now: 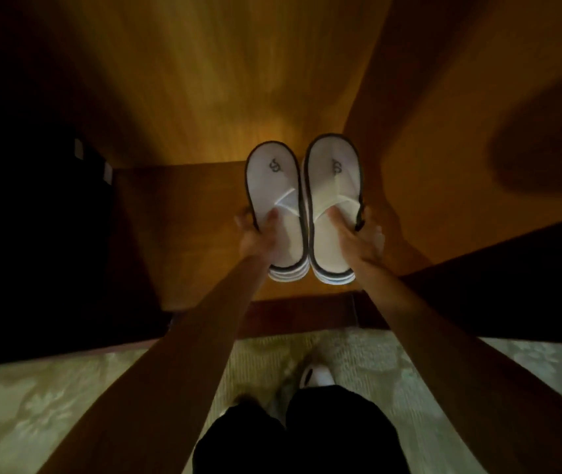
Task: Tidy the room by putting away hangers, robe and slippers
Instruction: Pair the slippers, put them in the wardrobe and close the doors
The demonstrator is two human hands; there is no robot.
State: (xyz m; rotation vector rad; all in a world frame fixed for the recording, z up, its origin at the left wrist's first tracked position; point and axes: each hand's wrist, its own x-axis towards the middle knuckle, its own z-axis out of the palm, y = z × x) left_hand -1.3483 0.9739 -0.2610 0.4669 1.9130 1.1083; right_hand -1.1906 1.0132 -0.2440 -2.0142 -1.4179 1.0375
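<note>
Both hands, left hand (259, 237) and right hand (361, 239), are gripping stacked slippers (302, 206) at the heel ends, fingers (274, 217) curled around; light, soft, likely sliding apart unless pinched together.

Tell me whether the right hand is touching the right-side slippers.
Touching. The head view shows the right hand gripping the right slipper stack: thumb lying across the white strap on top, fingers wrapped around the dark-trimmed outer edge.
</note>
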